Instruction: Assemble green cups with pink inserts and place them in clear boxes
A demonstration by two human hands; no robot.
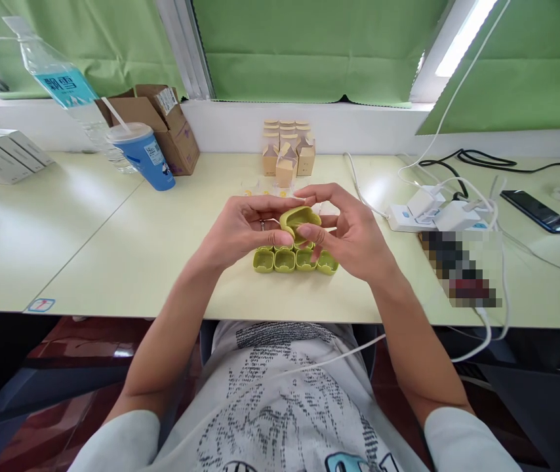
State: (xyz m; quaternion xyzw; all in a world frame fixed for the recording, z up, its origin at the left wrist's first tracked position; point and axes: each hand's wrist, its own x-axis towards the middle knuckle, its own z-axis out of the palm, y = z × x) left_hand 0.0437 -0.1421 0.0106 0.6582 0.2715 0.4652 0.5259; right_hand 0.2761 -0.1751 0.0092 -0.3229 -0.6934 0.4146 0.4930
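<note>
Left hand (243, 229) and right hand (350, 237) share a closed grip on a tilted green cup (303, 216), likely steadying it from both sides, above matching cups (284, 261).

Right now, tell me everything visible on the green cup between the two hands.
The yellow-green cup is small, hollow and thin-walled, with rounded corners and a matte surface that looks like plastic or silicone. It is tilted, with its opening partly facing the camera. The left hand holds its left side; the right hand holds its right, thumb over the near rim. It is held over similar green cups on the table. Fingers hide part of it.
</note>
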